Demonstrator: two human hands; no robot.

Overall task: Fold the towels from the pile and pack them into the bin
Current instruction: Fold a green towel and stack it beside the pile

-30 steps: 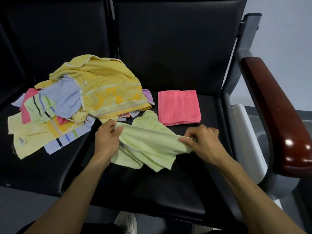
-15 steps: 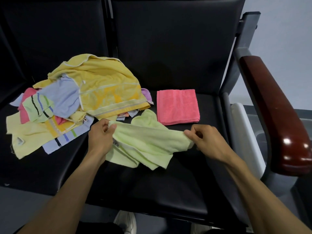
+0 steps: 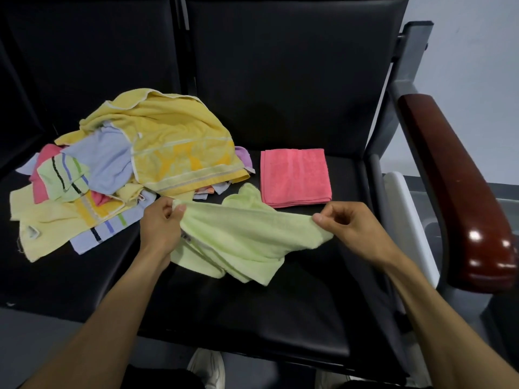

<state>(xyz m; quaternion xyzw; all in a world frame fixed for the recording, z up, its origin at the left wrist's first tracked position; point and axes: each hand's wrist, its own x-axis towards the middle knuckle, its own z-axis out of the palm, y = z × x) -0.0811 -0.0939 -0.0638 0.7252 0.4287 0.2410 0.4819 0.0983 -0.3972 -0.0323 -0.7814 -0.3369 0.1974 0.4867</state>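
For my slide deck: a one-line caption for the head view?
Both hands, left and right, pinch a light green towel between towel pile and folded pink towel.

- One pale green towel (image 3: 241,237), unfolded, at the centre.
- One pink towel (image 3: 295,176), folded, at 1 o'clock of the green one.
- One pile of mixed towels (image 3: 126,169) at 10 o'clock; their exact number cannot be told.
- Two hands: left (image 3: 161,226), right (image 3: 348,228).
- Two black seats (image 3: 280,304).
- One brown armrest (image 3: 460,192) at 3 o'clock.

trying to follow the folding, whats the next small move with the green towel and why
Probably pull the two pinched corners apart. The left hand and right hand each pinch the top edge of the green towel, but the rest is bunched.
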